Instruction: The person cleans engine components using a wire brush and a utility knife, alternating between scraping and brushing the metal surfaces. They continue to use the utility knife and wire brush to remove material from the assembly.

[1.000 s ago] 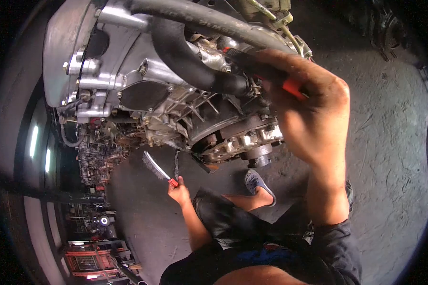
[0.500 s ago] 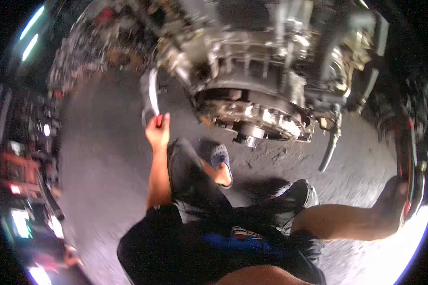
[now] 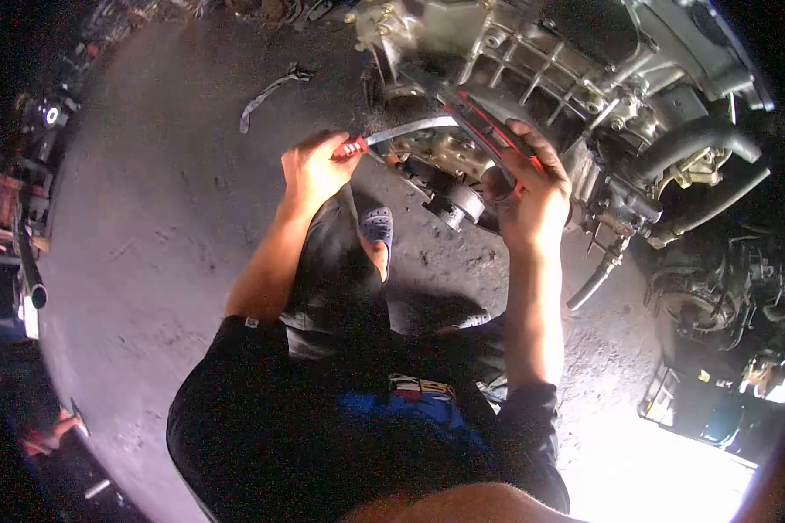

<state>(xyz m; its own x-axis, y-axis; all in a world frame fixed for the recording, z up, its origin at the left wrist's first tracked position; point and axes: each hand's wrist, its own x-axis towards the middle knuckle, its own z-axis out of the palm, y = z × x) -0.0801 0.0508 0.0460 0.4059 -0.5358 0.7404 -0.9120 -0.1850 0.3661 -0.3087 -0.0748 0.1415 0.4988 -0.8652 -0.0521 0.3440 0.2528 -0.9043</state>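
A large metal engine [image 3: 532, 52] stands on the dark floor ahead of me. My left hand [image 3: 312, 166] grips the red handle of a wire brush [image 3: 401, 132], whose metal blade reaches under the engine's lower edge. My right hand [image 3: 532, 196] is shut on a red-and-black handled tool [image 3: 480, 118] that lies against the engine's underside beside a round pulley [image 3: 462, 202].
Black hoses [image 3: 698, 139] curve off the engine at right, and a pipe [image 3: 595, 275] hangs below it. A bent metal strip [image 3: 266, 94] lies on the floor at upper left. More engine parts [image 3: 715, 305] sit at right. My foot in a sandal [image 3: 377, 228] is below the engine.
My view swung round. The left hand brought the brush from open floor up under the engine. The right hand came back from far right to the engine's underside with the tool.
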